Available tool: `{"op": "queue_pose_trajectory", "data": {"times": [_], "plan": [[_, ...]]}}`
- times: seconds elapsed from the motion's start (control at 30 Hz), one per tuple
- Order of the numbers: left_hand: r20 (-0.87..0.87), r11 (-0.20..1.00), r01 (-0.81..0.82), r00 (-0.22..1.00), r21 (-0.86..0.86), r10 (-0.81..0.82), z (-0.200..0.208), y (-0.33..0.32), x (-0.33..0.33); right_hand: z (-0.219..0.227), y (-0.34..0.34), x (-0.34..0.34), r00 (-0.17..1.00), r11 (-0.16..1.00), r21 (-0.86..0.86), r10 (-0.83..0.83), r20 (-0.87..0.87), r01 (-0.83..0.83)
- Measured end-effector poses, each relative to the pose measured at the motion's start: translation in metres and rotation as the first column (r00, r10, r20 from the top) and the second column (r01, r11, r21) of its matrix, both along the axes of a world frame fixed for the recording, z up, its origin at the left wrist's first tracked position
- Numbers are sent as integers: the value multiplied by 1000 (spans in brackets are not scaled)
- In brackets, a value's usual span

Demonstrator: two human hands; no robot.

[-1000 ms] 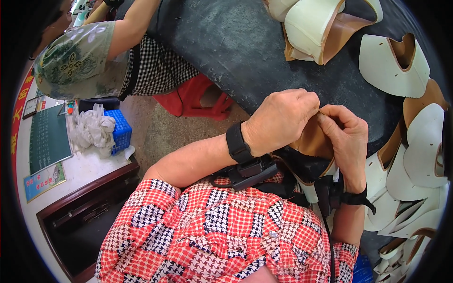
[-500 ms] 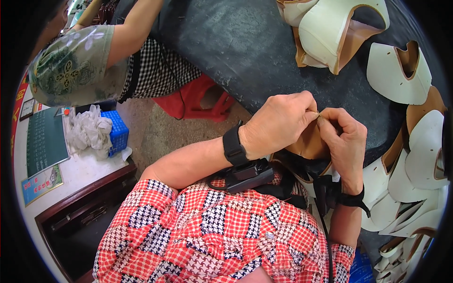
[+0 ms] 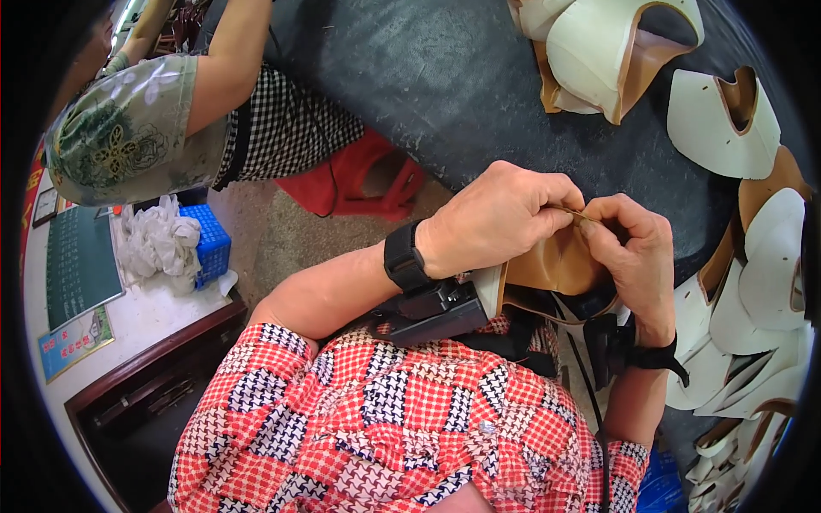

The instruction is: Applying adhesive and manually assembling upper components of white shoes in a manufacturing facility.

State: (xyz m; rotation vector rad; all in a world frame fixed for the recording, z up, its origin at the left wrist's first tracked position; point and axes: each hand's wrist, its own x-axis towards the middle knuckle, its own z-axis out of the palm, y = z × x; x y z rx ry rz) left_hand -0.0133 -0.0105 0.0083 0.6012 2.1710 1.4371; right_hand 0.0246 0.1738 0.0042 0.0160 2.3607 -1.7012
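In front of my body I hold a shoe upper (image 3: 556,267) by its thin top edge, tan lining facing me and a strip of white outer showing at its left. My left hand (image 3: 492,218) is closed, thumb and index finger pinching that edge. Close beside it, my right hand (image 3: 637,252) pinches the same edge, fingers curled. The fingertips nearly meet. Whether something tiny sits between them, I cannot make out. Each wrist wears a black strap with a dark box-shaped device.
A dark worktable (image 3: 410,68) stretches ahead. White shoe uppers (image 3: 590,56) lie at the far right, and several more are piled (image 3: 753,299) along the right side. At left, a co-worker (image 3: 128,128) stands near a red stool (image 3: 359,184). A blue basket (image 3: 211,244) sits on a side desk.
Both hands have drawn slightly apart along the edge, and more of the upper's tan lining shows. My left forearm has shifted a little left; the co-worker's arm has moved left.
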Motion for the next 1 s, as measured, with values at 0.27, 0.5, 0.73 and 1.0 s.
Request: {"op": "queue_pose_trajectory", "data": {"times": [0.27,0.5,0.73,1.0], "plan": [[43,997,-17,999,-78,20,0,2,15,2,8,3,978,991,-37,134,160,-129],[75,994,-76,994,-74,81,-12,7,20,-10,8,6,947,966,-259,83,309,0],[44,977,-177,982,-116,183,-10,14,14,-5,14,2,937,984,-173,91,336,-33],[-316,948,-310,909,-78,271,-11,-7,17,-3,-21,-20,989,985,118,134,-58,-127]]}}
